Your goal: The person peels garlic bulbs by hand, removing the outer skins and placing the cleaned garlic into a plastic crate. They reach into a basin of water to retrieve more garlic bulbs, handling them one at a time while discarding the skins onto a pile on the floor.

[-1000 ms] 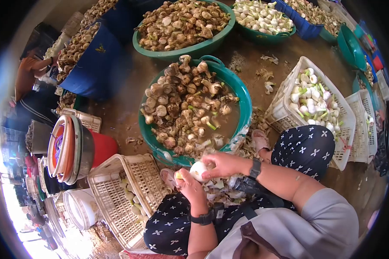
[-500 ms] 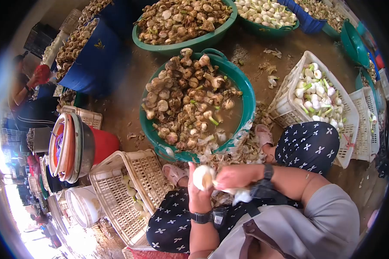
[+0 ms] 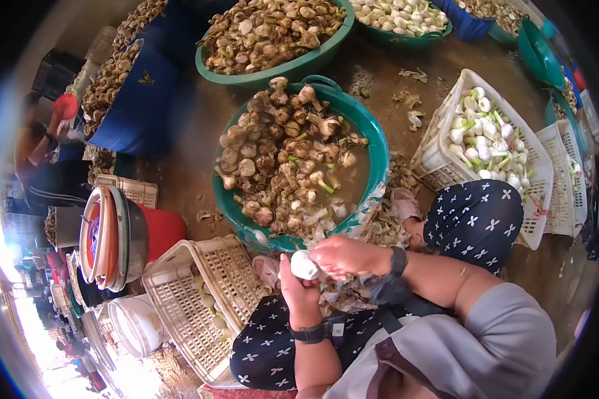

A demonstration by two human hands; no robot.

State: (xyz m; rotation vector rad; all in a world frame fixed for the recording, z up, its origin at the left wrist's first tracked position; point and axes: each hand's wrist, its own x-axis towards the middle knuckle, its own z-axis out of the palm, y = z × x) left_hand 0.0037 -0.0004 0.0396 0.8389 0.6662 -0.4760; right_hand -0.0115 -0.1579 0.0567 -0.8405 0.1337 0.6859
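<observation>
My left hand (image 3: 299, 292) grips a white garlic bulb (image 3: 304, 265) low in front of me, fingers wrapped round its underside. My right hand (image 3: 353, 258) is closed against the bulb's right side, its fingertips touching it; whether a strip of skin is pinched there cannot be made out. Just beyond both hands stands a green tub (image 3: 379, 143) of muddy, unpeeled garlic bulbs (image 3: 263, 149) in brown water. Loose garlic skins (image 3: 353, 292) lie heaped beneath my hands and along the tub's near rim.
On the right, a white crate (image 3: 432, 149) holds cleaned garlic. A tilted white crate (image 3: 180, 299) with a few bulbs is at left, near stacked basins (image 3: 113, 239) and a white bucket (image 3: 130, 322). Another green tub (image 3: 266, 78) of garlic stands behind. A person (image 3: 36, 146) is at far left.
The bulb has turned in my left hand and now shows a whiter side. My right hand has moved slightly up and left against it. The view has shifted a little.
</observation>
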